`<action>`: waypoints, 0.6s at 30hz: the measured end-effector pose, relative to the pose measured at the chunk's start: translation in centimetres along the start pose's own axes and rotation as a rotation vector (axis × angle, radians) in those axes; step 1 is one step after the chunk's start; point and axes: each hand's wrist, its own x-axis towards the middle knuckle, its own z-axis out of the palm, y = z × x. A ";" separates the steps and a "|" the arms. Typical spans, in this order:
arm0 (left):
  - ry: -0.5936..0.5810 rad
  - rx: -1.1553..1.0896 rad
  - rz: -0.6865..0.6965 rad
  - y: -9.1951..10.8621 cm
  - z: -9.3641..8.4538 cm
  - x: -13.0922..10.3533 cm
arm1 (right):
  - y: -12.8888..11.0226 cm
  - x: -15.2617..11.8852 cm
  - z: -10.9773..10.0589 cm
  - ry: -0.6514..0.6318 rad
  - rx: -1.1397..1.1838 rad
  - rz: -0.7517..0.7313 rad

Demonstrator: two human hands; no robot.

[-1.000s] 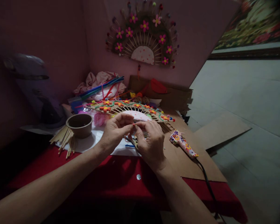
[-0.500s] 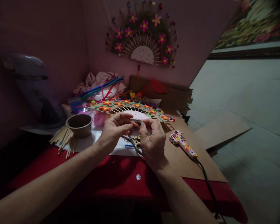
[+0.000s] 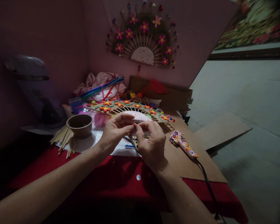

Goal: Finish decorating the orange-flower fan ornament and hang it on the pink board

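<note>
My left hand (image 3: pixel 114 130) and my right hand (image 3: pixel 151 141) meet above the table, thumbs and fingertips pinched together. Between them is a small piece of orange yarn (image 3: pixel 134 125), mostly hidden by the fingers. Behind the hands lies a decorated fan (image 3: pixel 119 105) of sticks and burlap with orange flowers, a green wavy line and a dotted white half-circle. Under my fingers a pair of scissors (image 3: pixel 135 143) shows in part, beside a short blue strip (image 3: pixel 129 146) on white paper.
Left are a brown bowl (image 3: pixel 79 126) and a bundle of wooden sticks (image 3: pixel 64 140). A flower-patterned glue gun (image 3: pixel 184 144) with a black cord lies on cardboard (image 3: pixel 200 168) to the right. A small silver disc (image 3: pixel 138 177) rests on the red cloth (image 3: pixel 107 180). Another fan (image 3: pixel 142 54) hangs on the wall.
My right hand's fingertips have come slightly left, closer to the left ones. Less of the orange yarn shows between them. The fan, bowl and glue gun stay in place.
</note>
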 end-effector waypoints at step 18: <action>-0.009 0.108 0.113 0.1 0.6 -0.6 | -0.1 0.1 0.0 -0.007 -0.007 0.016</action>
